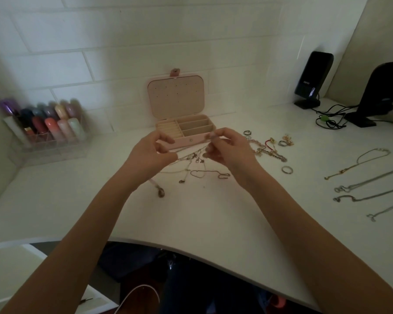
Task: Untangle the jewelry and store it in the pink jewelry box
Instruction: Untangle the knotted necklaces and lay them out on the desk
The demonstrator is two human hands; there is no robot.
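Observation:
The pink jewelry box (186,141) stands open at the back of the white desk, its lid (176,96) leaning upright against the wall. Just in front of it I hold a tangled bunch of thin chains (192,162) above the desk. My left hand (151,155) pinches one side of the tangle and my right hand (225,148) pinches the other, fingertips curled. Loose ends with small pendants (160,192) trail down onto the desk. To the right lie rings and bracelets (270,147), and further right several separated chains (368,184) laid out apart.
A clear organiser with coloured bottles (48,128) stands at the back left. Two black speakers (313,80) with cables (329,118) sit at the back right corner. The desk's curved front edge (191,252) runs below my forearms.

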